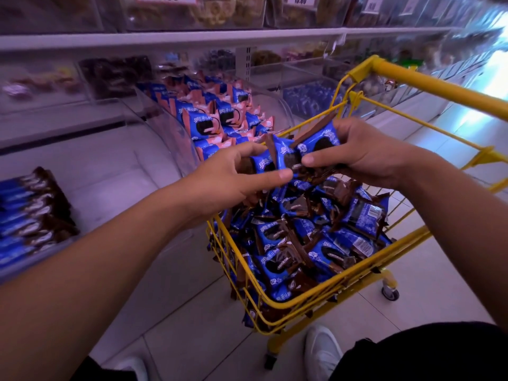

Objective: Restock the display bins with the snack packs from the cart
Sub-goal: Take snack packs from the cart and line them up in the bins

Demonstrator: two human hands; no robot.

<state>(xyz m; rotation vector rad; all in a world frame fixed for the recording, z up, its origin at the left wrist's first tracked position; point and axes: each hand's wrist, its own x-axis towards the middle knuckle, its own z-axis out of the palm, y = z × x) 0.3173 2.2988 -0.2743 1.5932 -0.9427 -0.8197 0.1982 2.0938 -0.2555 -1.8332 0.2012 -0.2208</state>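
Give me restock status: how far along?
Done: blue-and-brown packs already line the near bin at left. In hand: left hand and right hand each grip packs from one bunch lifted above the yellow cart. Left: the cart's pile of packs looks mostly unloaded.

Glossy blue-and-brown foil snack packs [302,243] lie jumbled in the yellow wire cart [324,295]; a few are held above its far rim. Beside it, the clear curved display bin [176,138] holds upright blue-and-pink packs [220,116].
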